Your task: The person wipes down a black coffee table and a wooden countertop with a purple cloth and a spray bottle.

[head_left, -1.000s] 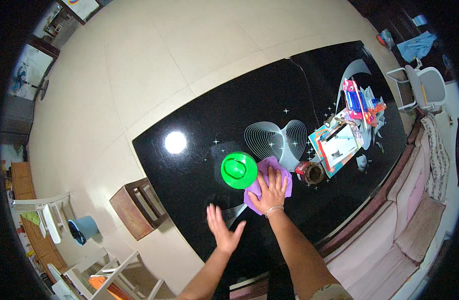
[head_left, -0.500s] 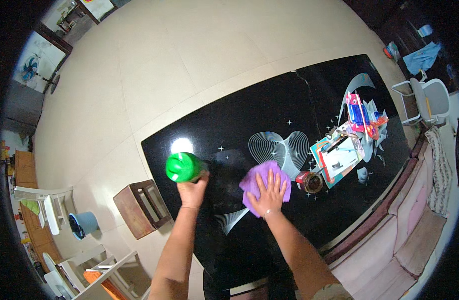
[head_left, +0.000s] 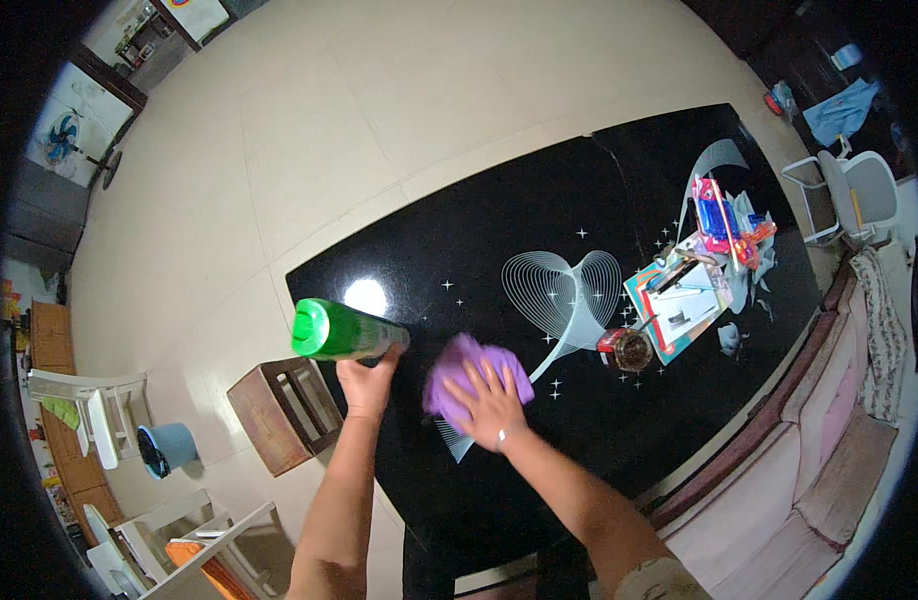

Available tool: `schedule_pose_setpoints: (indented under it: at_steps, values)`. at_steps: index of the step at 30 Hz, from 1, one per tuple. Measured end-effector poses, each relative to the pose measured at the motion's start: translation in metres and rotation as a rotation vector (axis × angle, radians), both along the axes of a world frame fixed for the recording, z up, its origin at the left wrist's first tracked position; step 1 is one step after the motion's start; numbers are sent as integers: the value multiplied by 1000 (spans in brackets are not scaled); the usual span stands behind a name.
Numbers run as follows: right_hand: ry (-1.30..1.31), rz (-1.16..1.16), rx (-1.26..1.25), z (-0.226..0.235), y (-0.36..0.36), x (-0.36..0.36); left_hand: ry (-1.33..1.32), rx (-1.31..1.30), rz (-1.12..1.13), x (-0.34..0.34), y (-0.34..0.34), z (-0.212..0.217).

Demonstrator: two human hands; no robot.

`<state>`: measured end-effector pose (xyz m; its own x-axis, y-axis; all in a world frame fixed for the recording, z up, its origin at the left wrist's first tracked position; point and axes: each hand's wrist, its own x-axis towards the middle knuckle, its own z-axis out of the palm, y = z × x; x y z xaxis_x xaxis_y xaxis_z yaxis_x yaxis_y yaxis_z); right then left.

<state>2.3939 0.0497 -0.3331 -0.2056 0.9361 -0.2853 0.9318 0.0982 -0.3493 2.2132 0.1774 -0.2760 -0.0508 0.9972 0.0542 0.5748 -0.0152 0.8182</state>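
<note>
My left hand (head_left: 368, 381) is closed round the lower part of a green bottle (head_left: 341, 331). The bottle is tilted over the near left part of a glossy black table (head_left: 459, 240), its green top pointing left. Under my right hand (head_left: 494, 402) lies a purple cloth (head_left: 457, 368), pressed against the tabletop. The fingers of that hand are stretched out and spread over the cloth, and the cloth's left part is smeared by motion. To the right of the cloth stands a jar with dark contents (head_left: 633, 351).
Papers and booklets (head_left: 684, 312) lie right of the jar, with a pink and blue package (head_left: 717, 218) beyond them. A wooden stool (head_left: 282, 415) stands at the table's left edge, near a blue bin (head_left: 169, 449). A pink sofa (head_left: 744, 500) runs along the right side.
My right hand and the purple cloth have slid left across the table. My left hand has moved slightly left, and the bottle now leans further over to the left.
</note>
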Motion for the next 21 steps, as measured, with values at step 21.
schedule_pose_setpoints:
  at_steps: [21]
  values:
    - [-118, -569, 63, -10, -82, 37, -211, -98, -30, 22, -90, -4]
